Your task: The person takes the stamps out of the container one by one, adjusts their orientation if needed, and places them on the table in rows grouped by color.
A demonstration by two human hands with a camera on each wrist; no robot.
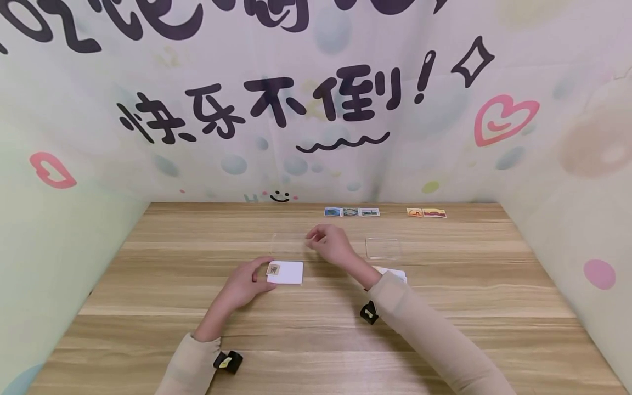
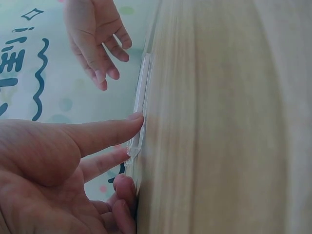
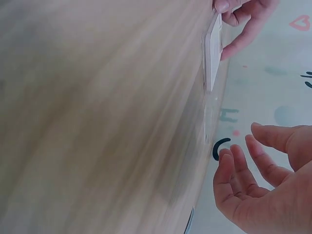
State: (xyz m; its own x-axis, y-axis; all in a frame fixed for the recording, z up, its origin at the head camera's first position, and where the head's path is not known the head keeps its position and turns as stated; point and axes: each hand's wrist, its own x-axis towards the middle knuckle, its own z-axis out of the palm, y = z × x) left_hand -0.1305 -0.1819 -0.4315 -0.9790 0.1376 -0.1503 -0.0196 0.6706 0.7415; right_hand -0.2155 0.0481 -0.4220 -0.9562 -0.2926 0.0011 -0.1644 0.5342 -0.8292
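Note:
My left hand (image 1: pixel 245 281) holds a shallow clear box (image 2: pixel 142 92) by its left end, thumb on the near edge and a finger at the far edge. White cards (image 1: pixel 291 272) lie in it as a stack, with a small brownish stamp (image 1: pixel 274 269) at the top left corner. Above the table, my right hand (image 1: pixel 332 244) hovers beyond the box and to its right, its fingers loosely bent with nothing visible between them. Just left of those fingertips a thin clear lid (image 1: pixel 283 243) lies flat on the wood.
Another clear lid (image 1: pixel 382 248) lies to the right, with a second white card stack (image 1: pixel 399 274) partly hidden under my right forearm. Along the back edge are three bluish and green stamps (image 1: pixel 351 212) and two orange-red stamps (image 1: pixel 427 213). A printed cloth (image 1: pixel 306 164) hangs behind the table.

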